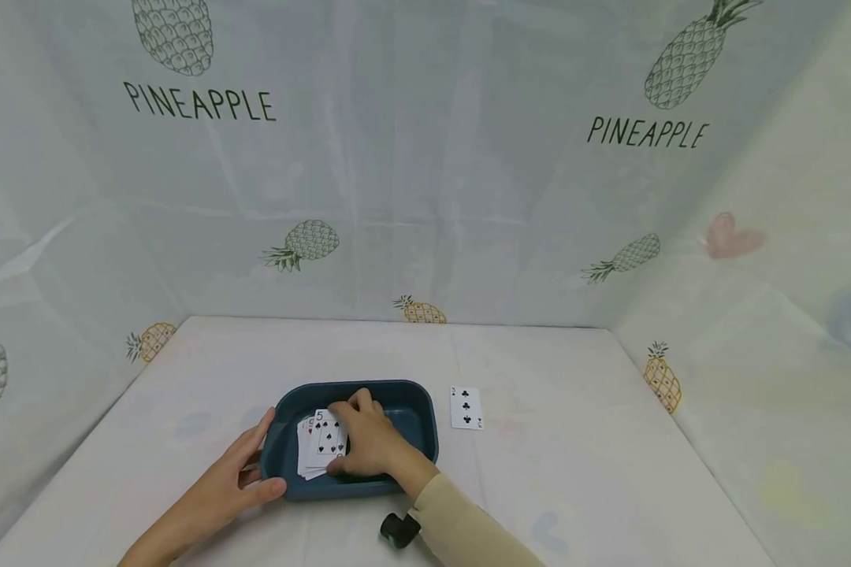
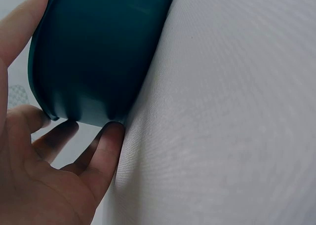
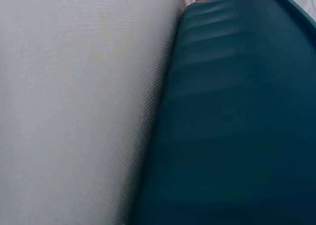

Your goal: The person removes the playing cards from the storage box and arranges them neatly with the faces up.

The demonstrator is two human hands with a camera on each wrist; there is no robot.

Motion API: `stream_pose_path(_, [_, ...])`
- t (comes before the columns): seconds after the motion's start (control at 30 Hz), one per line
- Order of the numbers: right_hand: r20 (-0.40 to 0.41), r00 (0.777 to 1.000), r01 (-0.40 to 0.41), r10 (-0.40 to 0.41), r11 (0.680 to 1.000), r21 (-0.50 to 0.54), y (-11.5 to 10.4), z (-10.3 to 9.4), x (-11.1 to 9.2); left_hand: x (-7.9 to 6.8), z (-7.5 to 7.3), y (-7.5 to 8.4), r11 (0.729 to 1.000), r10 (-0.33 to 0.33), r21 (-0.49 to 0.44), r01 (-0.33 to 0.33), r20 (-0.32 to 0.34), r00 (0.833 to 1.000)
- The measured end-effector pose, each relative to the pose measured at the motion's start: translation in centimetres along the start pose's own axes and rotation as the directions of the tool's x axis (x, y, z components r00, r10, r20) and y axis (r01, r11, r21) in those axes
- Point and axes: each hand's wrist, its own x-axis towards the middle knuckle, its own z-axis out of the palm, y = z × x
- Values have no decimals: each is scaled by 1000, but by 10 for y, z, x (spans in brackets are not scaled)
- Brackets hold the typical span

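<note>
A dark teal plastic tray [image 1: 340,490] with rounded corners stands on the white-covered table. My left hand [image 1: 220,482] grips its left end, thumb at the front corner and the other fingers against the end wall [image 2: 94,109]. Inside, toward the left, lies a loose stack of playing cards [image 1: 308,455], a five of spades [image 1: 328,438] on top and a red-suited card peeking out beneath. Reaching in over the front rim, my right hand [image 1: 370,442] pinches the five of spades by its right side, fingers at the far edge and thumb at the near one. The right wrist view shows only the tray's outer wall [image 3: 237,116] and some fingers.
Right of the tray, a three of clubs [image 1: 466,408] lies face up on the table [image 1: 553,441]. A black round object [image 1: 399,531] sits by the right sleeve. Pineapple-print sheets [image 1: 425,173] hang at the back and both sides.
</note>
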Motion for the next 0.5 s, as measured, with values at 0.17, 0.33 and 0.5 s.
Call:
stream_pose_path(0.17, [-5, 1000, -10, 10, 1000, 19, 0, -1, 1, 1, -1, 1, 1000, -2, 15, 3, -5, 1000])
stream_pose_path(0.33, [-16, 1000, -9, 9, 999, 37, -1, -2, 1, 1, -1, 1, 1000, 7, 20, -7, -12, 1000])
stream_pose_path(0.5, [-11, 1000, 3, -2, 998, 66, 1, -3, -1, -1, 0, 0, 1000, 28, 11, -28, -4, 1000])
